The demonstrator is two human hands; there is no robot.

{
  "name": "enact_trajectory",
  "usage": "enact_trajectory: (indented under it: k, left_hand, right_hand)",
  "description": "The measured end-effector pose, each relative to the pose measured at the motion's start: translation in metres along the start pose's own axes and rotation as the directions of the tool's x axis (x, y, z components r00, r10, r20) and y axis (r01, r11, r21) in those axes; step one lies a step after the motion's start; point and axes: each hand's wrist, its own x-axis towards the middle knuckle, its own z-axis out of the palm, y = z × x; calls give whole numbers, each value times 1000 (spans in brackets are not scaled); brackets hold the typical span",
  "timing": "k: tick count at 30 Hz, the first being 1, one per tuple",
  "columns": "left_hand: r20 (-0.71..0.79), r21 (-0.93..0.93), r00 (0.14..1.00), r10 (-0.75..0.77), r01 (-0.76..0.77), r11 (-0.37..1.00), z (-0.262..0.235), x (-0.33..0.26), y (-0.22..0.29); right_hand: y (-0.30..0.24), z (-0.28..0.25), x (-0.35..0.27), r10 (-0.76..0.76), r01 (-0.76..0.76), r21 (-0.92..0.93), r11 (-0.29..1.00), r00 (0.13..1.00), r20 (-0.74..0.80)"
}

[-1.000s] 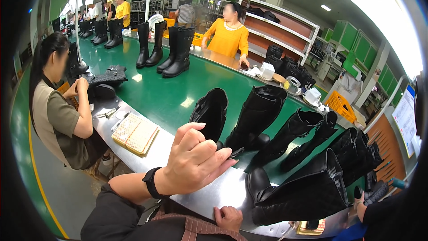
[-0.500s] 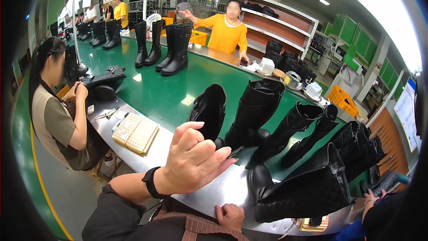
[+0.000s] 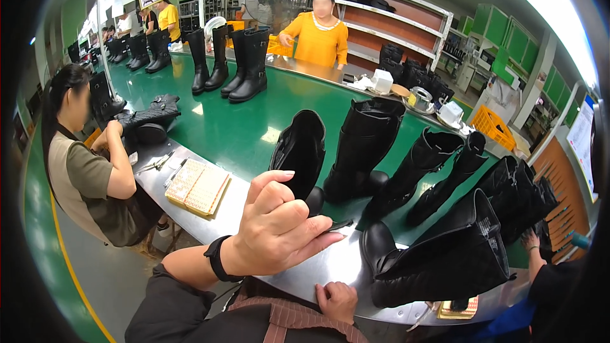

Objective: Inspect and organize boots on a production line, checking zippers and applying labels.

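Note:
My left hand (image 3: 279, 225), with a black band on its wrist, is raised over the metal table edge. Its fingers are curled, and a small thin dark piece (image 3: 342, 223) is pinched at thumb and fingertip; its kind cannot be made out. Low at the table's front edge rests my right hand (image 3: 337, 302), fingers curled under, anything in it hidden. Beside it a tall black quilted boot (image 3: 438, 257) lies tilted, its open top facing right. Behind the left hand stand an open-topped black boot (image 3: 302, 146) and another upright black boot (image 3: 362, 143).
More black boots (image 3: 419, 165) stand to the right. A yellow-and-red paper stack (image 3: 198, 187) and scissors (image 3: 155, 164) lie left, near a seated person (image 3: 95, 159). Across the green table (image 3: 235, 124) stands a person in orange (image 3: 318, 41). Another person's hand (image 3: 530, 239) is at far right.
The view has shifted slightly. The person across the table has drawn back a raised arm and a hand from the table. The person at far right has reached farther in. My hands hold nearly the same pose.

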Motion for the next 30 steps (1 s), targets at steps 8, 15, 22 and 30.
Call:
enact_trajectory:
  k: [8, 15, 22, 30]
  left_hand:
    - [-13, -174, 1000, 11, -13, 985, -38, -24, -25]
    - [-105, -247, 989, 106, -130, 960, -56, -50, -32]
    - [-51, -216, 983, 175, -182, 959, -66, -55, -22]
    - [-117, -221, 992, 50, -75, 972, -58, -50, -17]
  right_hand:
    - [1, -3, 10, -4, 4, 12, 1000, 1000, 23]
    - [6, -14, 15, 164, -185, 259, 948, 981, 99]
    - [-30, -66, 57, 172, -159, 612, 775, 984, 37]
    - [-50, -61, 98, -121, 121, 435, 892, 992, -29]
